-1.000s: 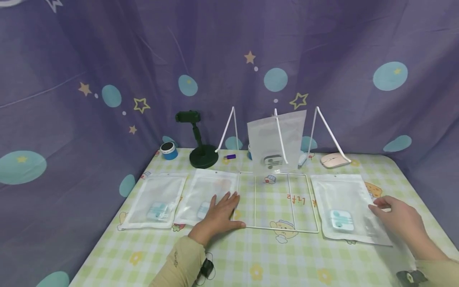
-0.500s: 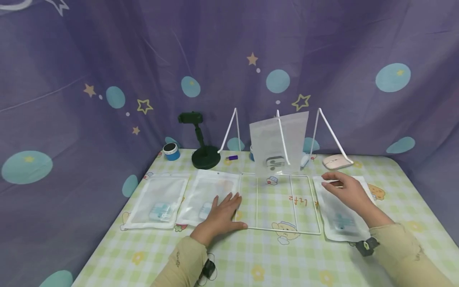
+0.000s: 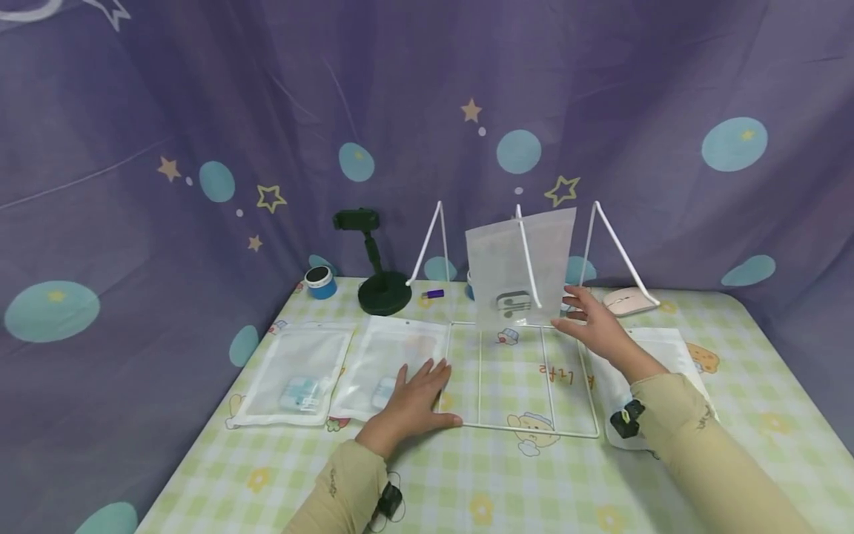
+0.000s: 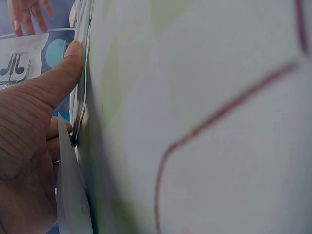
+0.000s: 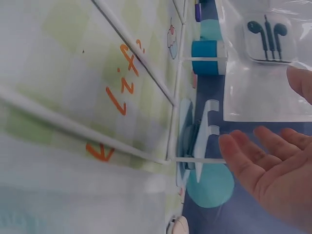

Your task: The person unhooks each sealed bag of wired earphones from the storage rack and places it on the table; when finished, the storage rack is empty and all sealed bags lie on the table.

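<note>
A white wire rack [image 3: 560,433] stands mid-table, its prongs rising at the back. From its middle prong hangs a clear zip pouch [image 3: 494,259], holding earphones in a case [image 5: 265,39]. My left hand [image 3: 414,404] rests with spread fingers at the rack's left side, thumb by the front wire, partly covering a flat pouch [image 3: 373,348]. Beside the hanging pouch's lower right corner, my right hand [image 3: 597,326] reaches in with thumb and fingers apart; in the right wrist view nothing sits between them. A similar pouch [image 3: 667,356] lies partly hidden under the right forearm.
Another pouch [image 3: 267,378] lies at far left. Along the back are a blue round container [image 3: 320,283], a black phone stand [image 3: 383,293], a purple USB stick [image 3: 434,294] and a pale mouse [image 3: 627,300]. A purple curtain [image 3: 400,89] hangs behind.
My right hand has left the right-hand pouch's outer edge and moved left and away from me, over that pouch to the hanging one. The left hand stays on the rack.
</note>
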